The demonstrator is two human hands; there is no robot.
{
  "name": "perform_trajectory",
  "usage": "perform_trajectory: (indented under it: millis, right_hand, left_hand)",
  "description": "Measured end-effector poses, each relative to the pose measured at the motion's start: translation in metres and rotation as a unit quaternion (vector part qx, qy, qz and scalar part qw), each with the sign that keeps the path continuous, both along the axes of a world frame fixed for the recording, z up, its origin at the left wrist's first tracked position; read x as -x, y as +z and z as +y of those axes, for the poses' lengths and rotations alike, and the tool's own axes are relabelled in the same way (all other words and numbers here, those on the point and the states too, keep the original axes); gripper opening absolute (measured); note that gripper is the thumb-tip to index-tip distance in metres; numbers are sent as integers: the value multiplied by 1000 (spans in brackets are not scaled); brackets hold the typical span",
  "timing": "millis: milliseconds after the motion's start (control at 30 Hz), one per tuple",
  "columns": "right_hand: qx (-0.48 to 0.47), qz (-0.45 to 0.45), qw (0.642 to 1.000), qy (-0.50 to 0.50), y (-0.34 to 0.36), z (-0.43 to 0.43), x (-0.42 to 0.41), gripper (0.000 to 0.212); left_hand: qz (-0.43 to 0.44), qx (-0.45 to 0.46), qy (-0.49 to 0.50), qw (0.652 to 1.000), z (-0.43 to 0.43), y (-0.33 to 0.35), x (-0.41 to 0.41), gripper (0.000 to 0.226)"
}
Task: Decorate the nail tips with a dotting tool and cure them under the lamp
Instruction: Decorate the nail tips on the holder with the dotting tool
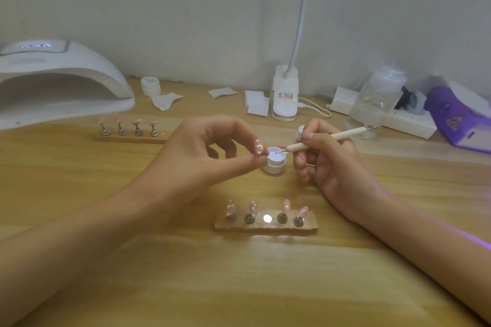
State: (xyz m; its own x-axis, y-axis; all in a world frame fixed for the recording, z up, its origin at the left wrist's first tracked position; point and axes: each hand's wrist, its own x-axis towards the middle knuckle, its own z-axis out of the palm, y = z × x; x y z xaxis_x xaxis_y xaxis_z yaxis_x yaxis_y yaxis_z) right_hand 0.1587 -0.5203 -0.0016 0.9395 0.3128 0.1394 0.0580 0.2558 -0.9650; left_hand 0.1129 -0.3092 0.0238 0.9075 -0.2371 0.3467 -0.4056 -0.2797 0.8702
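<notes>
A pale nail tip (258, 146) carrying white dots is held above the counter (239, 287), pinched between the thumb and fingers (240, 164) of the left hand (202, 151). Just beside it, the right hand (332, 164) grips the dotting tool (329, 138) pen-style, with the metal end dipped in a small open white jar (275, 166). In front lies a holder strip (265, 229) with four tips (one slot bare). A second strip (130, 138) sits further back, near the white curing lamp (61, 79) at far left.
</notes>
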Motion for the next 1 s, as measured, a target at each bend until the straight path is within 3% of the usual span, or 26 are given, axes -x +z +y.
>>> perform_trajectory:
  millis: [200,300,500,600,700,1000]
  right_hand:
    - [-5,0,1000,6,0,-1,1,19]
    - [-5,1,1000,7,0,-1,1,18]
    - [-8,0,1000,11,-1,-2,0,20]
    - [-7,1,1000,12,-1,-2,-1,21]
    - [-8,1,1000,13,-1,-2,-1,22]
    - [-13,3,1000,11,-1,-2,-1,22]
  left_hand:
    - [-156,-192,-28,968,-17,-2,34,4]
    - [-164,-250,5,954,-18,-13,37,4]
    - [-74,-264,37,961,-17,-26,31,9]
    - [-40,-244,25,969,-17,-29,28,18]
    - [-16,-205,-1,979,-17,-29,27,12]
    - [-1,-186,-6,982,-13,-30,25,15]
